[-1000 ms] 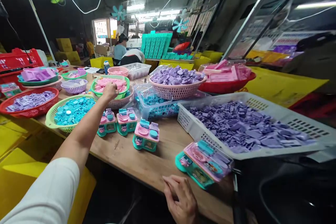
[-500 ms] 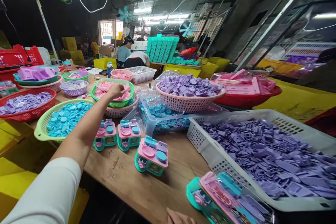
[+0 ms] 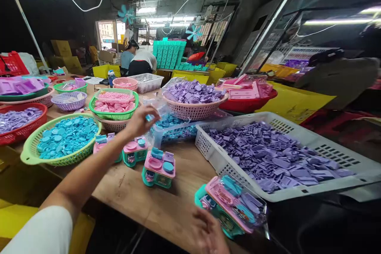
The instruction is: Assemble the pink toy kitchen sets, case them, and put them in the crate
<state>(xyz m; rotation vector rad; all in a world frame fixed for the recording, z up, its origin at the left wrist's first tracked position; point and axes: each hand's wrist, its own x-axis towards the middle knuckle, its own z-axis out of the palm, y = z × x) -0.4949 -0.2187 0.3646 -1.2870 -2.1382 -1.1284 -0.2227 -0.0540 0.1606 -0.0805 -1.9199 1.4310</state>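
Observation:
My left hand (image 3: 141, 122) is raised over the table, near the blue bin (image 3: 171, 137) of blue parts. Its fingers curl towards the thumb; whatever they hold, if anything, I cannot make out. Low in the view is my right hand (image 3: 208, 232), slightly blurred, with its fingers apart and nothing visible in them. Just beyond it lies a tilted toy kitchen (image 3: 229, 206) in pink, teal and purple, with clear plastic over it. Another toy kitchen (image 3: 159, 168) stands upright mid-table. Two more toy kitchens (image 3: 134, 151) stand behind, one partly hidden by my left forearm.
A green basket (image 3: 114, 116) holds pink parts, and a light green basket (image 3: 59, 162) holds blue discs. Purple parts fill a pink basket (image 3: 195, 112) and a large white crate (image 3: 205, 143). The table's front edge (image 3: 127, 215) runs diagonally. Two people sit in the background.
My left hand has left the pink parts in the green basket and moved right, towards me. My right hand has come further into view beside the tilted toy. The camera view has shifted right.

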